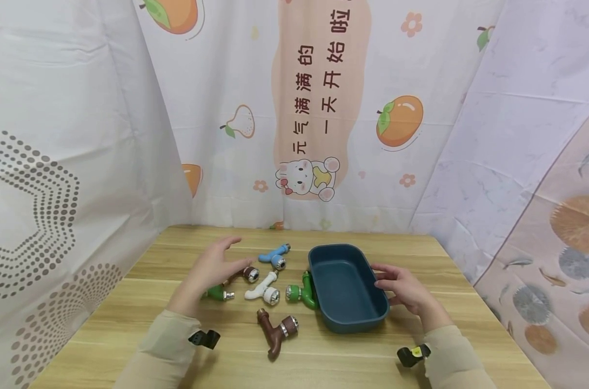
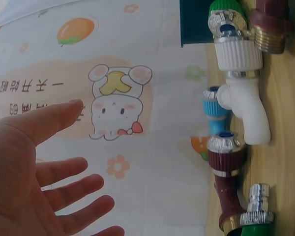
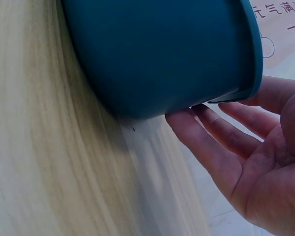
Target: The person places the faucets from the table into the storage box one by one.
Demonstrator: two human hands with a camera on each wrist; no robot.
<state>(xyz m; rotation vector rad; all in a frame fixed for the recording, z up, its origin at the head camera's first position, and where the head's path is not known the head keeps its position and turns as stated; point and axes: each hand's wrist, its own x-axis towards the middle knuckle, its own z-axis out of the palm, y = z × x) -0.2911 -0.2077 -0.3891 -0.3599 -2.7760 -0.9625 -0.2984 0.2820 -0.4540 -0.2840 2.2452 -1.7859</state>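
My left hand [image 1: 215, 268] hovers with spread fingers and nothing in it, above the left part of the table. Below and beside it lie a dark brown faucet [image 1: 250, 274] and a green faucet [image 1: 218, 293], both partly hidden by the hand in the head view. A white faucet [image 2: 246, 101] and a blue faucet [image 1: 274, 256] lie to its right. On the right, my right hand [image 1: 403, 286] touches the outer side wall of a dark teal plastic bin [image 3: 162, 54] with its fingertips. Its fingers are extended along the wall, under the rim.
Another green faucet [image 1: 310, 296] lies against the bin's left side. Nearer the front is a reddish-brown faucet [image 1: 276, 333]. All rest on a wooden table [image 1: 333, 359], with a printed curtain [image 1: 246, 178] behind it and more cloth on both sides.
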